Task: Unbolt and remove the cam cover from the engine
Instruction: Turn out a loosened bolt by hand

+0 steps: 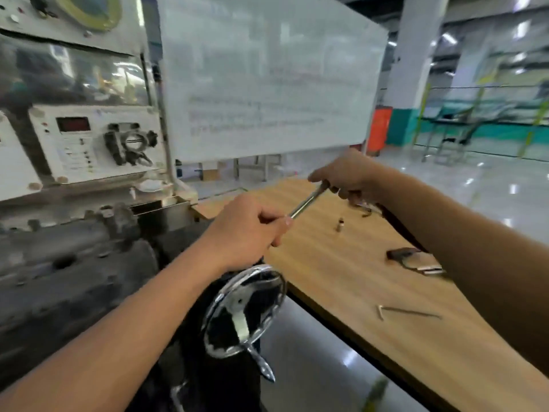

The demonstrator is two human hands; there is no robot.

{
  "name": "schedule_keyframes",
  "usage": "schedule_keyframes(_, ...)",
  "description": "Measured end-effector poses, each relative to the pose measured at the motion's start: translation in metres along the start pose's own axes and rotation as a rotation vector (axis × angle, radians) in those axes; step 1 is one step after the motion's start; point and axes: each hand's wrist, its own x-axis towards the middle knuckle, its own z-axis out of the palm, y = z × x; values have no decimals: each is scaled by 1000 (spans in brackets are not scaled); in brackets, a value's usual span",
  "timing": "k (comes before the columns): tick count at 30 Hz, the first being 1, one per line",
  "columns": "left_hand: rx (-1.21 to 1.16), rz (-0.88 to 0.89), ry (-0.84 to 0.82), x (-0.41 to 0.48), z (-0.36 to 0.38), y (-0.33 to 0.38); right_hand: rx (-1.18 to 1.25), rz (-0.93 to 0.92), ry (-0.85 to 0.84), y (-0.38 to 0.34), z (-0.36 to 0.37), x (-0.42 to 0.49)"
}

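We grip the steel bar (306, 202) by its ends with left hand (246, 230) and right hand (347, 176). The cam cover (74, 278), left, looks stiff, likely oily; we should lift it by its edges.

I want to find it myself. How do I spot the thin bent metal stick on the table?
Look at the wooden table right of the engine. Near its front, apart from the other bits, lies the stick. It is the thinnest thing there, flat, with one short end bent like an L, unlike the little cylinder standing farther back.
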Motion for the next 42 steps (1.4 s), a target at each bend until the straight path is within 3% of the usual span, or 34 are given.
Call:
schedule_keyframes(6,19,26,-303,56,146,17,-30,374,119,166,-44,-10)
schedule_keyframes(11,185,30,-389,75,227,0,-115,452,178,244,-27,-18)
schedule_keyframes(19,257,45,-352,89,255,-30,-179,355,198,268,-9,-3)
schedule_keyframes(24,282,79,-303,89,256,-33,-75,301,147,279,-12,-1)
schedule_keyframes(30,316,82,-285,88,256,-32,-252,180,218,283,-13,-10)
schedule_keyframes(32,314,78,-283,88,257,-33,-421,34,231,273,-8,-22)
schedule_keyframes(35,292,68,-286,88,255,-33,-639,-273,-15,254,11,-48)
schedule_keyframes(37,307,72,-301,88,254,-32,-653,-355,-210,246,23,-59)
schedule_keyframes(42,355,59,-308,89,253,-30,-651,-381,-170,245,28,-56)
